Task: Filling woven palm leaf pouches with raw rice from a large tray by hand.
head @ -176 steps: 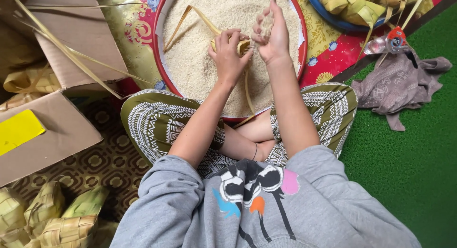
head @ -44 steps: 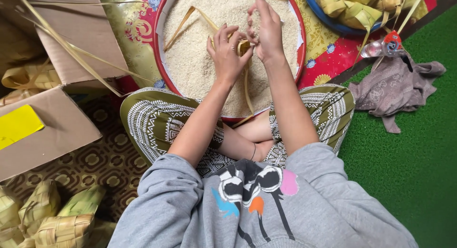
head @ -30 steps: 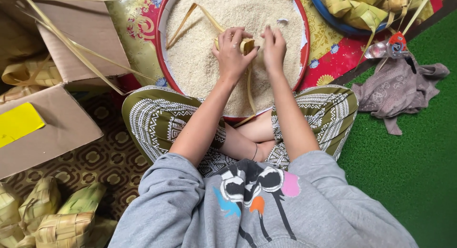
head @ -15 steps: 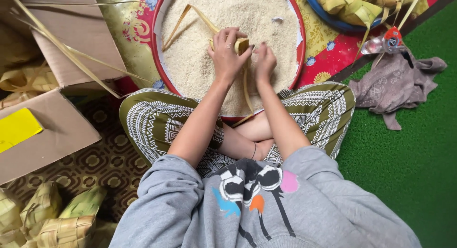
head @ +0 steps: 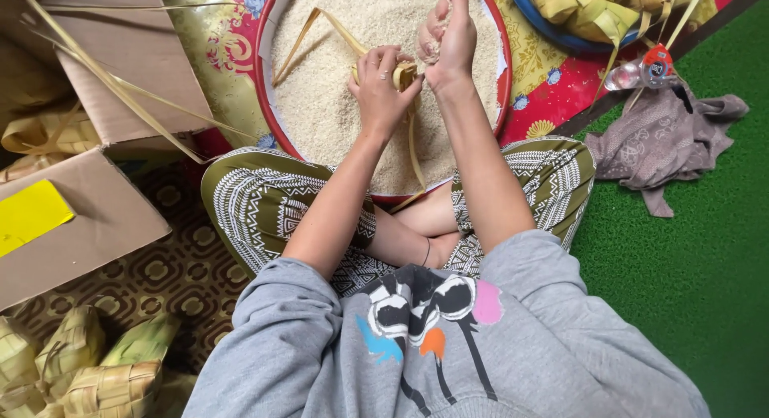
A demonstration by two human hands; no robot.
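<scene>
Filling in progress: the left hand (head: 380, 85) grips a small woven palm-leaf pouch (head: 403, 73) over the round red-rimmed tray (head: 262, 89) of loose white rice (head: 336, 105), while the right hand (head: 445, 35), cupped closed on a scoop of grains, is raised just beside the pouch. Judging by the trailing strips, this pouch is unfinished, whereas plump, matte, diamond-plaited pouches (head: 88, 370) lie at near left and others fill the blue basin (head: 553, 35) at far right. Stiff brown cardboard box flaps (head: 96, 218) lie left; a crumpled cloth (head: 661, 141) rests on green carpet (head: 689, 290).
</scene>
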